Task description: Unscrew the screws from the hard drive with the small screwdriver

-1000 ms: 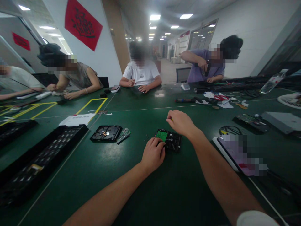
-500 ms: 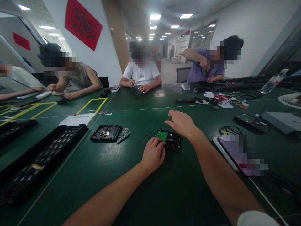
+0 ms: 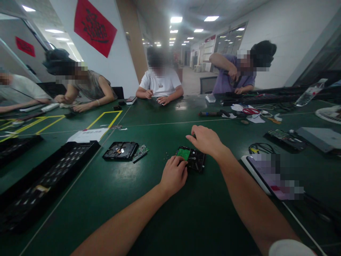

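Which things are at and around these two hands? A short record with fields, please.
Left hand: touching a black rectangular drive with flat green board
Right hand: hovers near that drive; whether it holds anything is unclear
Left of that drive: tiny loose bits, grey-green circuit board, second black rectangular drive
Surface: dark green tabletop

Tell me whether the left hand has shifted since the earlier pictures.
No. Judged against the loose circuit board, the left hand shows no visible shift; it rests at the left side of the hard drive.
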`<state>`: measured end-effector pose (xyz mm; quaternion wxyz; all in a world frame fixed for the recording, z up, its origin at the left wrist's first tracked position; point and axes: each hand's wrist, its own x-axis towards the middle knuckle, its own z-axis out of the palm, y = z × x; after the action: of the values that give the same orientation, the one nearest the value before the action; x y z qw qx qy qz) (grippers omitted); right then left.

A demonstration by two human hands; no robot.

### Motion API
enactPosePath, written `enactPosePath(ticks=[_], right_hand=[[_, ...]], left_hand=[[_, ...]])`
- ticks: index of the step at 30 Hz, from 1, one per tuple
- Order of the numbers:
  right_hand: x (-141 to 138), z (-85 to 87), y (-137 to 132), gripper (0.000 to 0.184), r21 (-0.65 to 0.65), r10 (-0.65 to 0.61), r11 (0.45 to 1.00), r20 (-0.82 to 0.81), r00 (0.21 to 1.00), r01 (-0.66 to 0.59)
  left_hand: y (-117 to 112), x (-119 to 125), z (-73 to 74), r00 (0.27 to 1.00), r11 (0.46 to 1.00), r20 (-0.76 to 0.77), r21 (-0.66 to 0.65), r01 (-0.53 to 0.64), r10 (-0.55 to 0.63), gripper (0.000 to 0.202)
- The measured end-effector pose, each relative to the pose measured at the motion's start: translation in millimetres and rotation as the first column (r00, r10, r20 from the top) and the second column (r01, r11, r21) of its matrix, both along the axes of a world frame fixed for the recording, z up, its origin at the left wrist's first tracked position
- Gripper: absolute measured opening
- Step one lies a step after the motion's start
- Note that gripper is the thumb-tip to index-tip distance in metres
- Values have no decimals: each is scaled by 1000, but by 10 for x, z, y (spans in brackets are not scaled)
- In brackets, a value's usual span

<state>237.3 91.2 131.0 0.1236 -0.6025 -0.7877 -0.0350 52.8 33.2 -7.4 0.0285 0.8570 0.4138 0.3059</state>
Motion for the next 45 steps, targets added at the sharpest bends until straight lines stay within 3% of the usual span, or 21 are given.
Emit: enactPosePath(ticks=[2,5,8,15,20,23,26,32,40,45], right_hand=[[4,8,-1,24,-6,-11,1000,9,1000,11],[19,15,0,15,-22,90,996,-23,996,-91],[23,6,4,19,-34,151,988,-61,987,-153],[21,-38,32,25,28,-26,999,9,1000,26],[52,-18,41,9,-10,104,995,-27,994,-104],[60,-1,30,14,-40,164,985,-76,983,-168],[45,-1,24,19,-47,142,988,-78,987,-146],[-15,-26,39,24,-12,-44,999,-57,997,44],[40,-5,30,21,-43,126,990,-150,981,-134],[40,-37,62,16,-26,85,996,-160,983,-90]], left_hand=[[-3,1,3,1000,1000,2,-3,1,-1,24],[-7,-2,6,1000,1000,10,0,6,-6,24],[-10,-7,10,1000,1000,15,2,10,-10,24],[-5,-4,4,1000,1000,17,7,10,-10,24],[-1,-3,1,1000,1000,17,8,9,-9,24],[-3,-5,0,1000,1000,15,5,11,-11,23],[-2,-7,-5,1000,1000,16,5,14,-14,23],[6,-5,-14,1000,1000,15,6,2,-2,25],[1,-3,-5,1000,1000,16,3,9,-9,24],[-1,-2,1,1000,1000,18,5,12,-12,24]])
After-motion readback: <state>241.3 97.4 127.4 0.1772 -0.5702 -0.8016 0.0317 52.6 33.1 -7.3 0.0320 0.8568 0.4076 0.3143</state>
